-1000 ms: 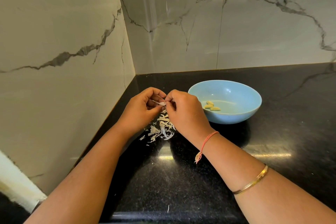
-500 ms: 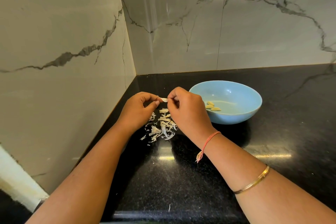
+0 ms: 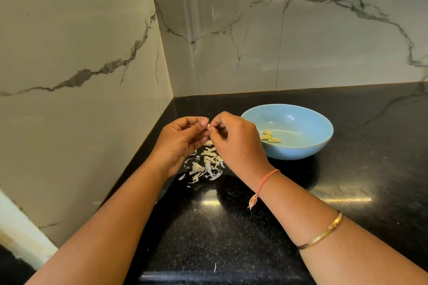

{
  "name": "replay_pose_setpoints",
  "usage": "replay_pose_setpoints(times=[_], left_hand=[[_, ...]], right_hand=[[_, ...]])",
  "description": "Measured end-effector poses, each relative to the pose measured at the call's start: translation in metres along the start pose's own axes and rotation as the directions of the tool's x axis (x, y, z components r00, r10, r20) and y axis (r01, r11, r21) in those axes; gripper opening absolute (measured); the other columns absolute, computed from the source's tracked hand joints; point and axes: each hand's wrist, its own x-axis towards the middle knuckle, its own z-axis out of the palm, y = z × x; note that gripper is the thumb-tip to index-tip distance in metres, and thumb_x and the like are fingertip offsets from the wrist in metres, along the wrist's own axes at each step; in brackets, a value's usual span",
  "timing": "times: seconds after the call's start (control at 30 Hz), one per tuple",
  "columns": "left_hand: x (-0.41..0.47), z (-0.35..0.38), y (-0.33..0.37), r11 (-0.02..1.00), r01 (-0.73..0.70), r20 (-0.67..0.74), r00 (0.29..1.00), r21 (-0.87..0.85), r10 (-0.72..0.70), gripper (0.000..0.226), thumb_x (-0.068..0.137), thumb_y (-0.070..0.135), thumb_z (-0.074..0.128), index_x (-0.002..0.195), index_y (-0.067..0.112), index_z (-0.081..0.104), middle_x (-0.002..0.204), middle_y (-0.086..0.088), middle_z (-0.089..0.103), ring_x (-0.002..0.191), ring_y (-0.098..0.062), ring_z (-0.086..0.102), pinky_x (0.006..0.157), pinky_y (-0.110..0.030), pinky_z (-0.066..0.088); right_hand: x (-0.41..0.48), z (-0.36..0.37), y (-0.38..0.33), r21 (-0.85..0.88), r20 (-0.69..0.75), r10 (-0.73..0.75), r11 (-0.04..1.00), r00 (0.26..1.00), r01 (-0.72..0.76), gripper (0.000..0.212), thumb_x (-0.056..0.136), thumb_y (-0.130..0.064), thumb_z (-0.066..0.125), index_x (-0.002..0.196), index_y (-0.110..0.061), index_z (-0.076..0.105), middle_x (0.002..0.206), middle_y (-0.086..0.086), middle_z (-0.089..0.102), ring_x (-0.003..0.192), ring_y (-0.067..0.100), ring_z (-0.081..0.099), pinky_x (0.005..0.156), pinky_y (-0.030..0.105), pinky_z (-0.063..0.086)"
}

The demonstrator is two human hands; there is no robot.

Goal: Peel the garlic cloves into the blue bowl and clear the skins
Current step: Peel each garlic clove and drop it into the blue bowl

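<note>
The garlic clove shows only as a pale sliver held in the air between two sets of fingertips, above the counter and not yet in the bowl. Too little of it is visible to tell how its long axis runs or how much skin is left on it. The left hand closes in from 8 o'clock, thumb and curled fingers pinching the clove. The right hand meets it from 4 o'clock, fingers curled tight, with thumb and forefinger nipped on the same small piece, so neither hand has any slack in it. At 6 o'clock from the clove, the skins lie in a loose heap on the black counter, with a few stray flakes towards the near edge. The blue bowl sits at 3 o'clock from the clove, just beside the right hand's knuckles, and holds three peeled cloves near its middle. The right hand is plainly the nearer to it, so the drop likely falls to that hand, a short carry towards 3 o'clock over the rim once the last skin is off. A thread circles the right wrist, with a bangle further down the forearm. A marble wall rises at 12 o'clock.
</note>
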Motion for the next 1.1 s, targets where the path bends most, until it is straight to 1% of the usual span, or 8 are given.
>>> replay_pose_setpoints(times=[0.07, 0.23, 0.33, 0.57, 0.77, 0.9, 1.0, 1.1], left_hand=[[0.0003, -0.0007, 0.0006, 0.998, 0.011, -0.027, 1.000, -0.067, -0.013, 0.012, 0.083, 0.007, 0.062, 0.093, 0.007, 0.067, 0.074, -0.002, 0.072, 0.067, -0.007, 0.068, 0.061, -0.017, 0.055], [0.0005, -0.0004, 0.0027, 0.990, 0.036, -0.030, 0.999, -0.139, -0.040, 0.014, 0.078, 0.009, 0.063, 0.091, 0.006, 0.068, 0.072, -0.004, 0.071, 0.063, -0.007, 0.067, 0.060, -0.017, 0.056], [0.0000, 0.0001, 0.0030, 0.991, 0.033, -0.026, 0.999, -0.133, -0.037, 0.020, 0.072, 0.012, 0.065, 0.091, 0.007, 0.069, 0.071, -0.004, 0.071, 0.062, -0.007, 0.066, 0.060, -0.017, 0.056], [-0.0012, 0.0014, 0.0039, 0.993, 0.025, -0.052, 0.998, -0.116, -0.031, 0.013, 0.074, 0.011, 0.066, 0.086, 0.008, 0.069, 0.069, -0.002, 0.071, 0.060, -0.006, 0.066, 0.057, -0.016, 0.055], [-0.0017, 0.0024, 0.0036, 0.997, 0.011, -0.069, 0.997, -0.075, -0.016, 0.018, 0.068, 0.015, 0.067, 0.085, 0.008, 0.068, 0.067, -0.001, 0.071, 0.060, -0.006, 0.066, 0.055, -0.016, 0.054], [-0.0014, 0.0021, 0.0034, 0.998, 0.007, -0.065, 0.998, -0.066, -0.012, 0.012, 0.072, 0.013, 0.067, 0.082, 0.008, 0.067, 0.065, -0.001, 0.070, 0.059, -0.006, 0.066, 0.057, -0.017, 0.055], [-0.0018, 0.0024, 0.0030, 0.997, 0.013, -0.050, 0.999, -0.076, -0.016, 0.018, 0.066, 0.016, 0.068, 0.081, 0.008, 0.067, 0.065, -0.001, 0.070, 0.059, -0.006, 0.066, 0.057, -0.017, 0.055], [-0.0014, 0.0023, 0.0017, 0.997, 0.019, -0.035, 0.999, -0.069, -0.021, 0.019, 0.065, 0.016, 0.068, 0.081, 0.007, 0.067, 0.065, -0.001, 0.069, 0.058, -0.006, 0.065, 0.057, -0.016, 0.055]], right_hand=[[0.0000, 0.0003, -0.0004, 0.027, 0.016, -0.013, 1.000, 1.000, 0.012, 0.009, 0.088, -0.015, 0.062, 0.091, -0.009, 0.067, 0.086, 0.005, 0.068, 0.076, 0.016, 0.062, 0.068, 0.026, 0.054], [0.0006, 0.0007, -0.0002, 0.072, 0.016, 0.026, 0.997, 1.000, -0.027, 0.011, 0.088, -0.013, 0.060, 0.090, -0.008, 0.069, 0.084, 0.006, 0.068, 0.075, 0.015, 0.061, 0.067, 0.025, 0.053], [0.0004, 0.0005, -0.0004, 0.087, 0.011, 0.026, 0.996, 1.000, -0.027, 0.011, 0.088, -0.012, 0.060, 0.090, -0.007, 0.070, 0.083, 0.005, 0.068, 0.074, 0.015, 0.062, 0.067, 0.027, 0.054], [0.0003, 0.0002, -0.0010, 0.105, 0.002, 0.008, 0.994, 1.000, -0.008, 0.013, 0.088, -0.012, 0.061, 0.090, -0.005, 0.071, 0.082, 0.007, 0.069, 0.073, 0.015, 0.063, 0.067, 0.029, 0.055], [0.0000, 0.0002, 0.0002, 0.090, 0.011, -0.015, 0.996, 1.000, 0.014, 0.013, 0.087, -0.013, 0.062, 0.089, -0.005, 0.071, 0.082, 0.007, 0.069, 0.073, 0.016, 0.063, 0.067, 0.033, 0.056], [0.0004, 0.0005, 0.0004, 0.037, 0.005, -0.058, 0.998, 0.998, 0.058, 0.012, 0.088, -0.013, 0.061, 0.089, -0.005, 0.070, 0.082, 0.008, 0.067, 0.072, 0.017, 0.060, 0.064, 0.029, 0.053], [0.0000, 0.0004, 0.0001, -0.006, 0.015, -0.094, 0.996, 0.995, 0.094, 0.011, 0.088, -0.012, 0.060, 0.087, -0.005, 0.068, 0.081, 0.008, 0.065, 0.070, 0.016, 0.058, 0.060, 0.024, 0.048], [-0.0007, 0.0005, 0.0000, -0.025, 0.038, -0.103, 0.994, 0.994, 0.104, 0.011, 0.089, -0.013, 0.060, 0.086, -0.005, 0.067, 0.080, 0.007, 0.064, 0.069, 0.012, 0.054, 0.058, 0.014, 0.040]])
